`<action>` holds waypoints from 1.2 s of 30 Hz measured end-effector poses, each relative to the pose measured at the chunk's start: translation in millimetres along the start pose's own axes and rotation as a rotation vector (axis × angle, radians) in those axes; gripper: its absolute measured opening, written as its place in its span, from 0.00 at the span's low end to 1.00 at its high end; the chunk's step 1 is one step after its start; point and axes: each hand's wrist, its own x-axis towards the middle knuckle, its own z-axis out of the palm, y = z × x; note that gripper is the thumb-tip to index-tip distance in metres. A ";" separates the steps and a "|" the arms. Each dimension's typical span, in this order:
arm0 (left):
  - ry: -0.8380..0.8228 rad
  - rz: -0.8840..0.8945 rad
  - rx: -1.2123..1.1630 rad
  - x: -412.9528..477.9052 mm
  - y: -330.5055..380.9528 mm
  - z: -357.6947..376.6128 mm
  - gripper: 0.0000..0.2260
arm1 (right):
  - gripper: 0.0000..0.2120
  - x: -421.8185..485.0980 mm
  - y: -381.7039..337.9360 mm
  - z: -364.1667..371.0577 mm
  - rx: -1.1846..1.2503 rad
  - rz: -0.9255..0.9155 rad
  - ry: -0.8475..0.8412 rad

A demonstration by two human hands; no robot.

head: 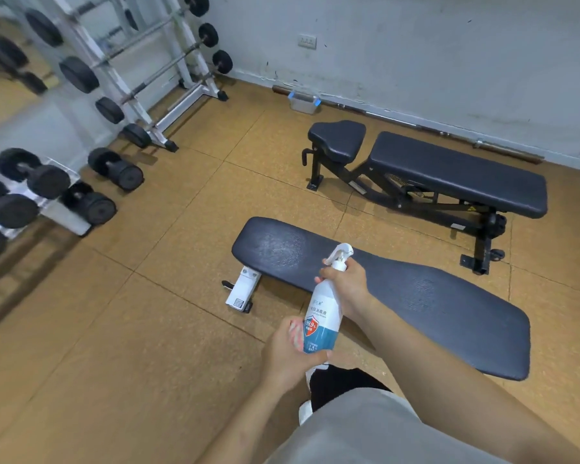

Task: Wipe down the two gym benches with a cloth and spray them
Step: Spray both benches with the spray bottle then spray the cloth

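A white and blue spray bottle is held upright in front of me, over the near edge of the flat black bench. My right hand grips its neck just under the white trigger head, which points left. My left hand cups the bottom of the bottle. The flat bench runs from the middle of the floor toward the right, with pale damp-looking patches on its pad. A second black bench, with a separate seat pad, stands beyond it near the wall. No cloth is in view.
A white rack of barbells stands at the back left. Black dumbbells lie on the floor and on a low rack at the left. A clear plastic box and a long bar lie along the wall. The floor is tan cork.
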 end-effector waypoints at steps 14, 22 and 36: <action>0.067 -0.102 -0.011 79.8 5.3 -98.8 0.31 | 0.10 78.0 -1.2 122.0 0.015 0.140 -0.044; -0.115 -0.058 0.070 95.8 -33.9 -154.3 0.34 | 0.11 58.9 35.6 153.0 0.157 0.131 0.063; -0.361 -0.009 0.276 98.3 -73.6 -209.0 0.33 | 0.11 15.3 87.5 176.9 0.162 0.118 0.280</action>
